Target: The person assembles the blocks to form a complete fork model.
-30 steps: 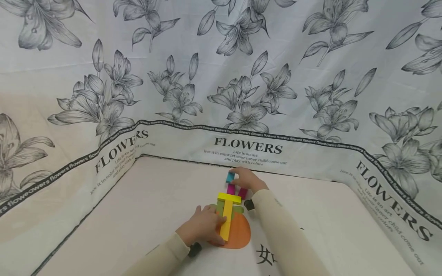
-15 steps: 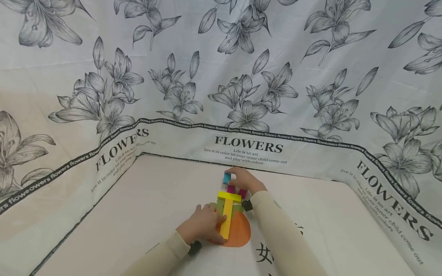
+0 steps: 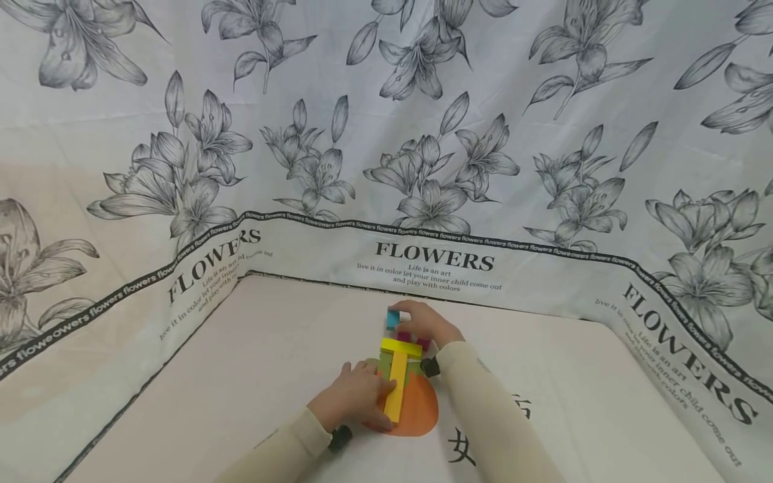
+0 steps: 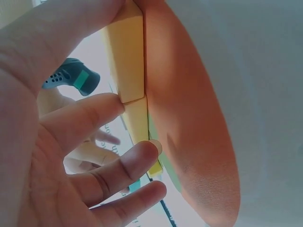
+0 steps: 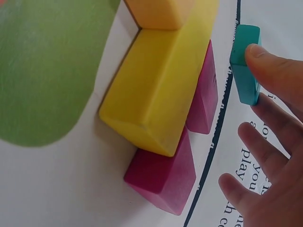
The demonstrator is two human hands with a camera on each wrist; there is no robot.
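Observation:
My right hand (image 3: pixel 431 322) pinches a small teal block (image 5: pixel 247 71) between thumb and index finger, held just beyond the other blocks; its remaining fingers are spread. A yellow block (image 5: pixel 147 94) lies crosswise, with two magenta blocks (image 5: pixel 161 177) on its far side, partly hidden by the right hand in the head view. Two yellow-orange blocks (image 4: pixel 125 56) run end to end toward me from the crosswise one. At their near end, my left hand (image 3: pixel 353 396) holds the closer block, thumb at its end and index finger by the seam.
Under the blocks, the white cloth carries a printed orange shape (image 3: pixel 423 406) with green leaves (image 5: pixel 52 71). A flower-print curtain (image 3: pixel 314 168) rises behind and at both sides. Dark wrist devices (image 3: pixel 340 437) sit by both wrists.
My right hand has moved the teal block a little to the left, and slightly toward me at the end. The left hand and the yellow blocks stay in place.

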